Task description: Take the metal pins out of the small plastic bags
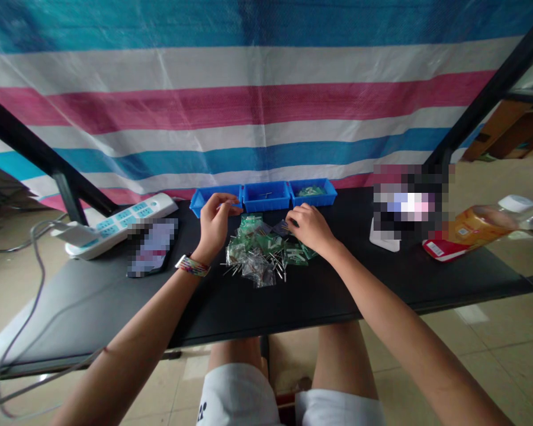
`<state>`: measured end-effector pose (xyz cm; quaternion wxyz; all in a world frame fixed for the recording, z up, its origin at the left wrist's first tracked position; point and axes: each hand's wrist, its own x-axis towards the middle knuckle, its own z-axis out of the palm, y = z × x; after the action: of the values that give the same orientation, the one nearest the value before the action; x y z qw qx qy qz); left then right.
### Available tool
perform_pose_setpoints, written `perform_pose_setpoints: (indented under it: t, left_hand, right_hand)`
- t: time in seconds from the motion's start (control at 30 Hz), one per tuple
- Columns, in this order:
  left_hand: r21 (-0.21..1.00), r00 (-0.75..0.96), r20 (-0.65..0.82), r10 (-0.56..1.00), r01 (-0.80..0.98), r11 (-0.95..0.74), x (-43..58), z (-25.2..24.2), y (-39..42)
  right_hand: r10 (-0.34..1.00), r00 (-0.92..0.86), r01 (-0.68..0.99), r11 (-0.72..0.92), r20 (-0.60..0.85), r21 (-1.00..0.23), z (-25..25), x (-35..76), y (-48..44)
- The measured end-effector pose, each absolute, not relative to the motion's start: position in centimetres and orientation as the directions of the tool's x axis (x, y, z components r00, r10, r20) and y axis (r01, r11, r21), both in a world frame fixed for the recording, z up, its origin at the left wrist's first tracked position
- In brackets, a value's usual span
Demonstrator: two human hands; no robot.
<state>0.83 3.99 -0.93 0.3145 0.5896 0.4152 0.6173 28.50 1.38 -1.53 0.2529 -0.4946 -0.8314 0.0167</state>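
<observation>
1 head-worn view, facing forward and down, close over the table (382,278)

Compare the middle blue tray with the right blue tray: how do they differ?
The middle blue tray is almost bare, with only a thin metal piece or two; the right blue tray holds a small heap of greenish pieces. The middle tray sits behind the pile of bags; the right tray sits beyond the right hand. Both are blue, rectangular, open and in one row.
</observation>
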Motion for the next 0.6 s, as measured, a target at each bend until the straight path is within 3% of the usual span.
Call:
perform_pose_setpoints:
  t: [0.4, 0.6]
  left_hand:
    - [0.848, 0.075, 0.502, 0.861, 0.152, -0.508, 2.4, -0.5, 2.3]
    - [0.808, 0.151, 0.519, 0.841, 0.235, -0.540, 2.5, -0.4, 1.8]
  right_hand:
    - [0.829, -0.445, 0.756, 0.551, 0.339, -0.354, -1.7, 28.5, 1.1]
    - [0.835, -0.369, 0.646, 0.547, 0.409, -0.532, -1.9, 27.7, 1.4]
